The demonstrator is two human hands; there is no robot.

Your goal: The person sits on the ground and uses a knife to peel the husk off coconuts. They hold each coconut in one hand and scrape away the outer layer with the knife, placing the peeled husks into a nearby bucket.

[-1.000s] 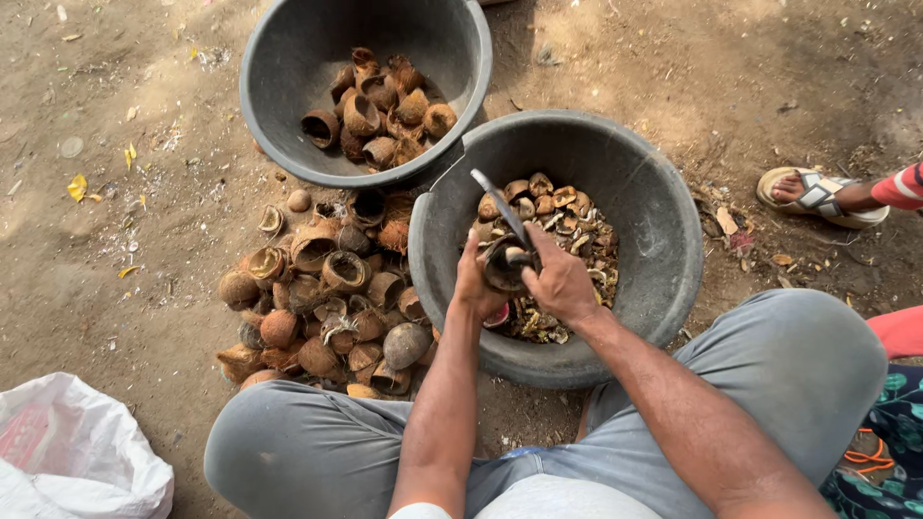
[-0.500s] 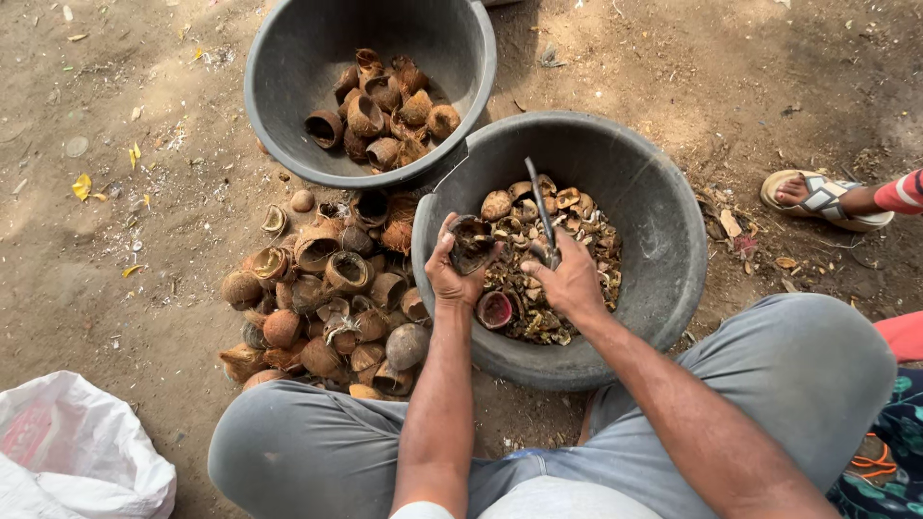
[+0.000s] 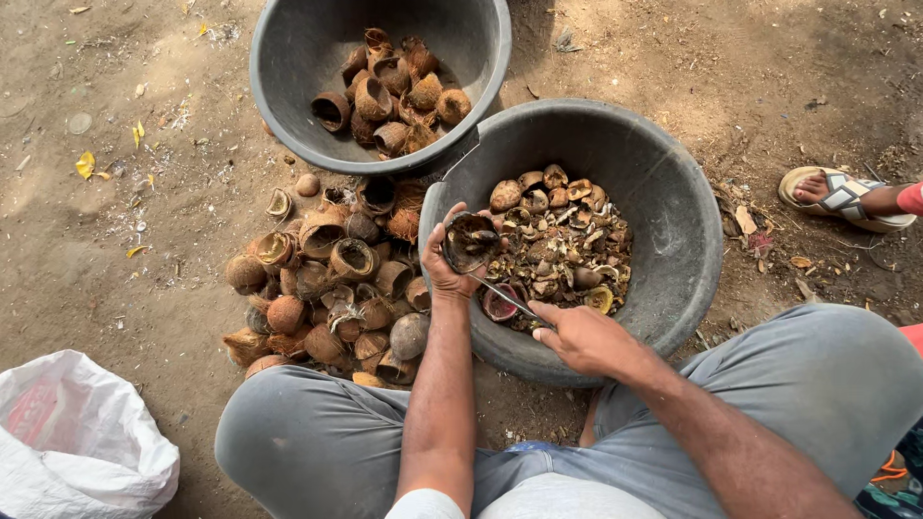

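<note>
Head view: a coconut shell half (image 3: 469,240) is held in the left hand (image 3: 444,269), the fingers clenched around its outer curve from below and behind. It is kept just above the near-left rim of the nearer grey tub (image 3: 692,288). The open mouth of the shell is turned up and slightly toward the right, so that the dark hollow faces the tool.

A thin metal blade (image 3: 500,293) is grasped in the right hand (image 3: 586,338), the grip closed around its handle end, which is hidden in the fist. The long axis of the blade runs from lower right to upper left, and its tip lies at the lower lip of the shell, touching it or very nearly so; which of the two cannot be told. The shell therefore lies up and to the left of the right hand, along the line of the blade, and the left hand is the nearer of the two to it.

Inside the nearer tub, a heap of brown kernel pieces (image 3: 562,240) is seen below and to the right of the shell. A second grey tub (image 3: 279,86) farther off holds emptied shells (image 3: 389,91). A pile of shell halves (image 3: 327,288) lies on the dirt ground (image 3: 115,240) beside the left knee. A white plastic bag (image 3: 77,442) lies at lower left, and another person's sandalled foot (image 3: 841,197) is seen at the right edge.
</note>
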